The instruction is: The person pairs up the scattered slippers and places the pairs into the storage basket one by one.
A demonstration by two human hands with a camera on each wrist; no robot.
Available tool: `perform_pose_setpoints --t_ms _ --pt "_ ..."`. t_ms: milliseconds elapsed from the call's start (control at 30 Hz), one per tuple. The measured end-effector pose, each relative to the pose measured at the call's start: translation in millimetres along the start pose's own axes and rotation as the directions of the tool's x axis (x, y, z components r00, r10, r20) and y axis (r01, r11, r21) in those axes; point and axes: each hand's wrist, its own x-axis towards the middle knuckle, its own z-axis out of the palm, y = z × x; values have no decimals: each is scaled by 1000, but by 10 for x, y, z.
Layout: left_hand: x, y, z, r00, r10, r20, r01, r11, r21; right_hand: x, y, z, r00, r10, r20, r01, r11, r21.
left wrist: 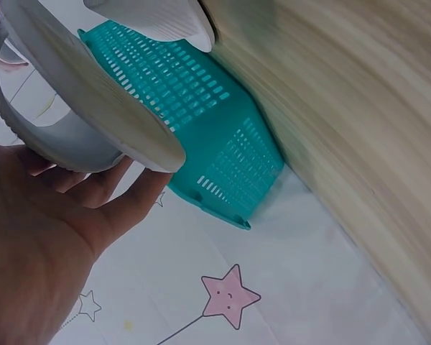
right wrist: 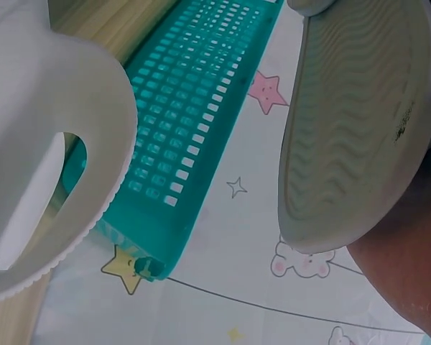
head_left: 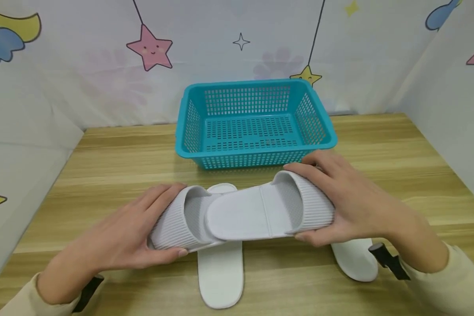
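In the head view, my left hand (head_left: 132,235) grips a light grey ribbed slide slipper (head_left: 171,226) by its strap end. A matching grey slipper (head_left: 317,204) is held at its strap by my right hand (head_left: 353,210). Both slippers are raised above the table, the right one's heel overlapping the left one's footbed. Beneath them lies a white slipper (head_left: 221,278), its front largely hidden. Another white slipper (head_left: 355,259) shows only its heel from under my right hand. The right wrist view shows the held slipper's wavy-patterned sole (right wrist: 352,136).
A turquoise perforated basket (head_left: 249,153) stands at the back of the wooden table (head_left: 118,162), with nothing in it. White cloth walls (head_left: 209,26) with printed stars enclose the back and sides.
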Motion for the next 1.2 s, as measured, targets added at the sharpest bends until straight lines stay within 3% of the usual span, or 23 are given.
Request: perform_pose_setpoints --t_ms 800,1200 --pt "104 175 20 999 32 -37 -32 999 -5 16 -59 -6 1000 -9 2 9 1000 1" --pt "130 182 32 997 46 -68 -45 999 14 44 -82 11 1000 -12 16 12 1000 2"
